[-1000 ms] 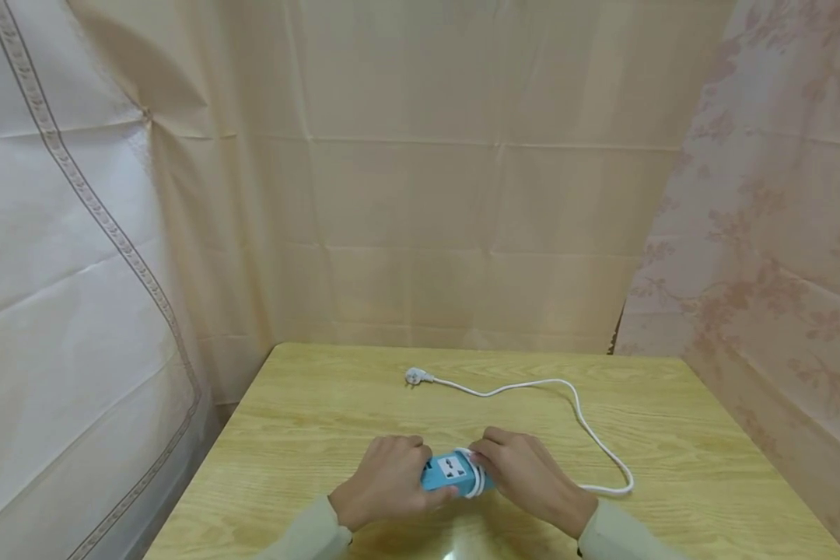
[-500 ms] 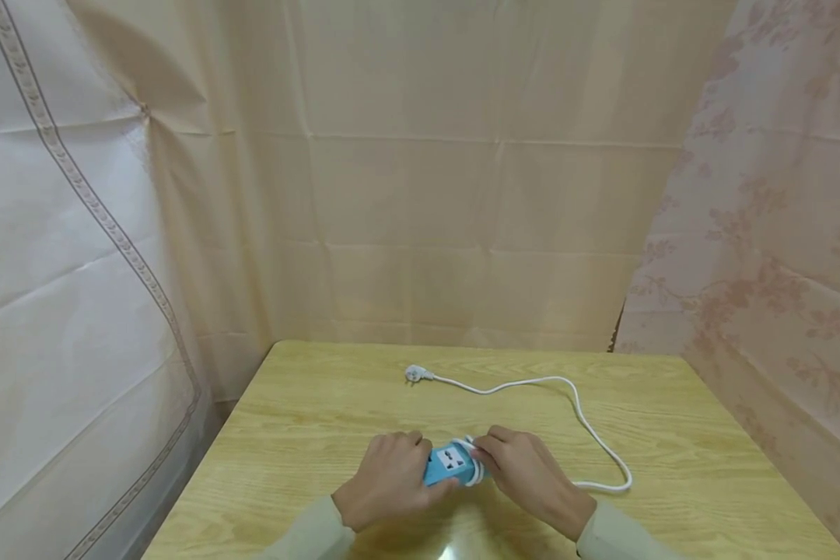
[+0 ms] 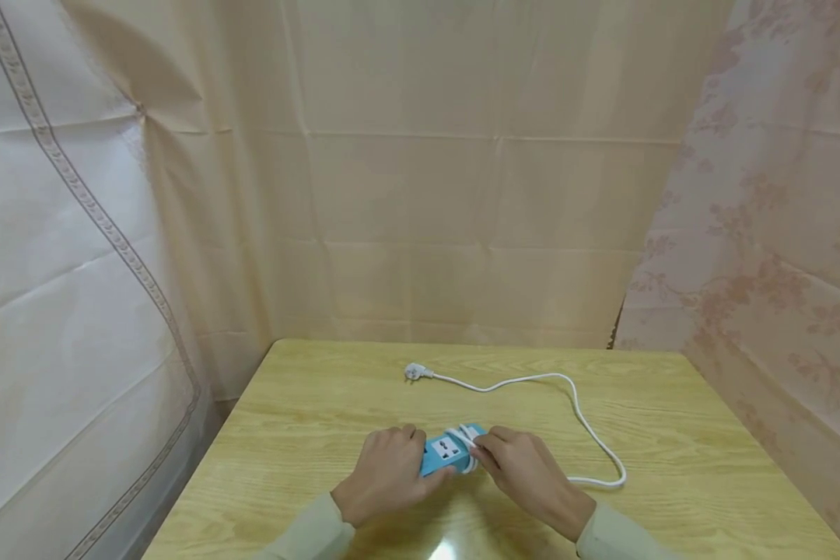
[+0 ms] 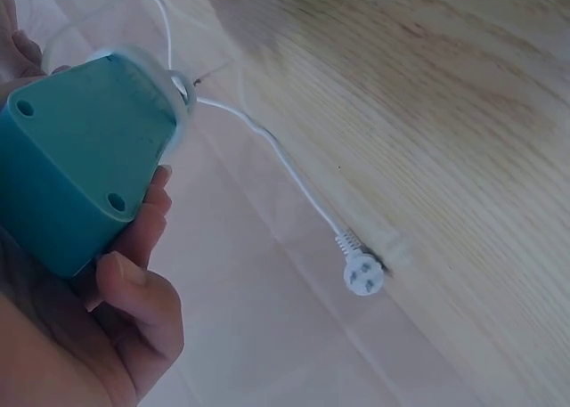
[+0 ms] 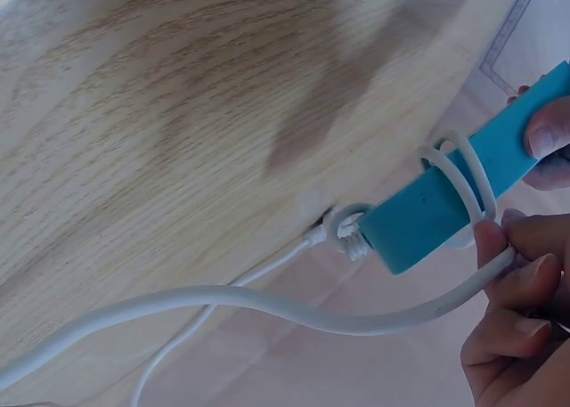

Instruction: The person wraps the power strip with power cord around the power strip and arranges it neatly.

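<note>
Left grip point(image 3: 390, 472): fingers curled round one end of the power strip point(image 3: 446, 451).
Right grip point(image 3: 530, 478): pinching the white cord point(image 5: 223, 294) just beside the strip.
Strip position: between both grips, raised over the desk point(image 3: 308, 420).
Wraps point(image 5: 460, 184): look loose; slack at the pinch could let them slip off the free end.
Plug point(image 3: 414, 372): loose near the far edge; a hard cord pull would probably drag it.
</note>
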`<state>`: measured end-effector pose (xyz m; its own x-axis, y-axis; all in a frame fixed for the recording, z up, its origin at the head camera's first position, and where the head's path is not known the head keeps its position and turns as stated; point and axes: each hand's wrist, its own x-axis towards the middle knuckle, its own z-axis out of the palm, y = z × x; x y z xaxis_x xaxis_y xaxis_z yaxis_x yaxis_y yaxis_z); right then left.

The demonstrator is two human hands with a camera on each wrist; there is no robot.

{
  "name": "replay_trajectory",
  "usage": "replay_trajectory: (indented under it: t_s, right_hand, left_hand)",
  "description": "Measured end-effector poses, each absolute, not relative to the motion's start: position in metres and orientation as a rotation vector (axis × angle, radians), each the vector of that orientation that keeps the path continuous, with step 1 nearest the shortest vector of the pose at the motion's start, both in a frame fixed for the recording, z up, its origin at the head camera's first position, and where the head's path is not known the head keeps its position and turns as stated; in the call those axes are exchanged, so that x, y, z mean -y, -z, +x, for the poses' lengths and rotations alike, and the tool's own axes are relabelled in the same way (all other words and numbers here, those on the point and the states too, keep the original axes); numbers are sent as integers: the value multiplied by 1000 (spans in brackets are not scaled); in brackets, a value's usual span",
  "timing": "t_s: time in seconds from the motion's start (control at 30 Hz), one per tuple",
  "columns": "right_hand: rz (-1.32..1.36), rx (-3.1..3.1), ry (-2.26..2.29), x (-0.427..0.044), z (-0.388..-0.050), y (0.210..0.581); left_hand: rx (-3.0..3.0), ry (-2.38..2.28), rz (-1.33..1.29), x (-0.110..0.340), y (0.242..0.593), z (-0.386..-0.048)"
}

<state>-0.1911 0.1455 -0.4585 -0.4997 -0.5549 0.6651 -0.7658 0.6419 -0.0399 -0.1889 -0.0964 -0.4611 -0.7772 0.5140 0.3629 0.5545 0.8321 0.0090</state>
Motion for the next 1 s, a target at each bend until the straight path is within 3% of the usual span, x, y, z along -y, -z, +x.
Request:
replay_trajectory:
  t_s: [0.67,1.0]
  right_hand:
    - [1036,2236,-493,-155,-184,471]
    - [1040,2215,-546,-156,-184,475]
  left_hand:
    - [2735,411,-583,101,461,-198]
    - [2686,552,-593,99,459,-196]
